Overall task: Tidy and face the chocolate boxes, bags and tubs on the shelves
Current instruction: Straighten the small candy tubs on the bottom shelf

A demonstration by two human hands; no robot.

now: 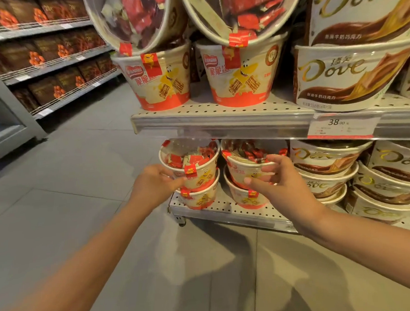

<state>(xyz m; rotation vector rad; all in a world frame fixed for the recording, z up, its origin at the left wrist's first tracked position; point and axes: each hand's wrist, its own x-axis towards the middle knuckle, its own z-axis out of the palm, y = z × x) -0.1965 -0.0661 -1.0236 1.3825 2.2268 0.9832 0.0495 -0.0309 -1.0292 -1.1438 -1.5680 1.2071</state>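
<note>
Red-and-cream wafer tubs on the bottom shelf (225, 213), two stacks side by side, each two high. Left hand (153, 183) is against the left side of the upper left tub (195, 170); fingers go round its wall, thumb side hidden, so grasp looks likely but can't confirm how firm. Right hand (277, 178) has fingers spread and curled over the rim and front of the upper right tub (244, 167), thumb low on the wall — holding it. Both upper tubs sit nested on lower tubs (201, 199), tilted a bit fwd.

Judgement: step in hand = squaring the two top tubs so labels face out.

Risks:
- Top tubs only rest on clear lids below; a push from one side could slide one off the stack → falls to the floor, since stacks stand near the shelf's front edge.
- Turning the right tub by its rim could pop the lid; red seal stickers look small.
- Stacks nearly touch each other; moving one prob. nudges its neighbour or the Dove tubs (326, 164) just beside on the right.
- Upper shelf (197, 119) w/ price tag (341, 126) hangs close above: lifting high would knock the rail.
</note>
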